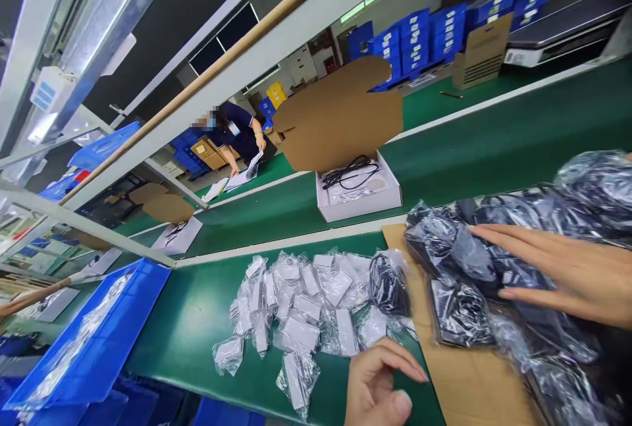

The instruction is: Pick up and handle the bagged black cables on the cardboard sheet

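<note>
**Two hands being held over bagged stock at the near bench edge**

Two heaps are being kept apart on the green bench [207,320]: small clear bags of white parts [301,311] toward the middle, dark bagged cables [459,268] on a cardboard sheet [464,380] at the right end, probably so the kinds are not being mixed. The right hand [567,274] is being laid flat, fingers spread and extended, on the dark bags, touching them without gripping. The left hand [375,383] is being held loosely curled at the near edge, nothing pinched, just beside the white bags and the cardboard's near-left corner. An open white box [360,199] is being carried on the belt [494,149] beyond. A co-worker [237,133] is bending over papers further along.
</note>
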Demonstrator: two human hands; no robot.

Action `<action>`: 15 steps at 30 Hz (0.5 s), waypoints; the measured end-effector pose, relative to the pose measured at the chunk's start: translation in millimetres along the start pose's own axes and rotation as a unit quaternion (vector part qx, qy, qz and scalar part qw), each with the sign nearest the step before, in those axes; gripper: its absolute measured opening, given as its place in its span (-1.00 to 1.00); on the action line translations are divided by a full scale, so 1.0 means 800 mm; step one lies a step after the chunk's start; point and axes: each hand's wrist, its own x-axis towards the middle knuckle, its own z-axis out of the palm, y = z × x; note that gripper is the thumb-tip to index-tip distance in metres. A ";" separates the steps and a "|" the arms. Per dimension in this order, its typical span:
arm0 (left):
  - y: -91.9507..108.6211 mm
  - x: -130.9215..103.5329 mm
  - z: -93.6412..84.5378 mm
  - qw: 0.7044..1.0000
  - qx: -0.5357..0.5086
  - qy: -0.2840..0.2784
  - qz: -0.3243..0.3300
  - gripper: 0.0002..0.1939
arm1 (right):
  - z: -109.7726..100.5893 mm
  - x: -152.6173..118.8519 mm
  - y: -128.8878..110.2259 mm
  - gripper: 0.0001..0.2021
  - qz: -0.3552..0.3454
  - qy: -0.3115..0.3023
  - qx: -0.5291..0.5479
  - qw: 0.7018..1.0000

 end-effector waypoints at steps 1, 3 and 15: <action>-0.007 -0.008 0.004 0.999 -0.009 0.007 -0.039 -0.64 | 0.004 0.008 -0.003 -0.13 -0.003 -0.028 -0.010 1.000; -0.022 -0.024 0.011 0.995 -0.026 0.019 -0.096 -0.61 | 0.009 0.029 -0.012 -0.29 0.006 -0.067 -0.010 0.998; -0.063 0.034 0.058 0.907 -0.284 0.016 -0.311 -0.20 | -0.111 0.065 -0.112 -0.39 0.038 0.056 0.367 0.928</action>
